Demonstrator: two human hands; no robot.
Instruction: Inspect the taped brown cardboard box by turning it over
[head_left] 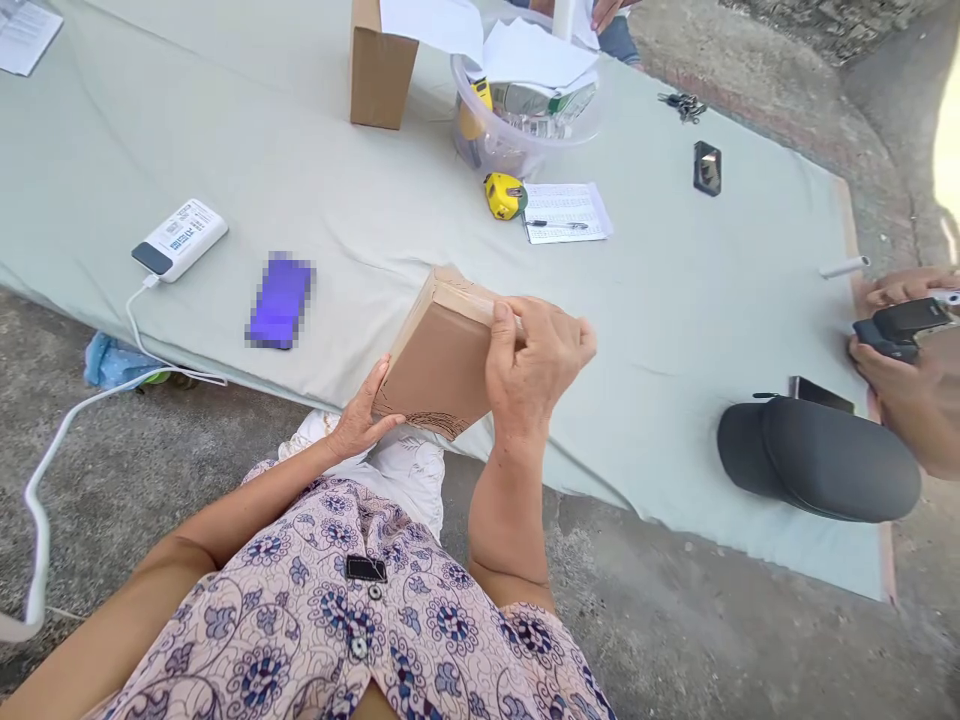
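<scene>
Brown box, head view: the brown box [450, 360] was tilted between the two hands at the near edge of the cloth-covered table [660, 310]; contact with the cloth could not be told.
Left hand: the left hand [361, 422] held the box's lower left corner, fingers along the left side, thumb near the black scribbled lines.
Right hand: the right hand [531, 360] was closed at the upper right edge, fingers curled, thumb bent beside them.
Beyond the box: a yellow tape measure [504, 196] lay just beside a written notepad [581, 202] bearing a pen [551, 224]; a clear tub [510, 155] stood behind.
Left of the box: a pixelated purple item [281, 300] and a white power bank [184, 238] lay apart.
Right table end: another person's hands [892, 375] held a black device [904, 325], near a rounded black item [832, 460].
</scene>
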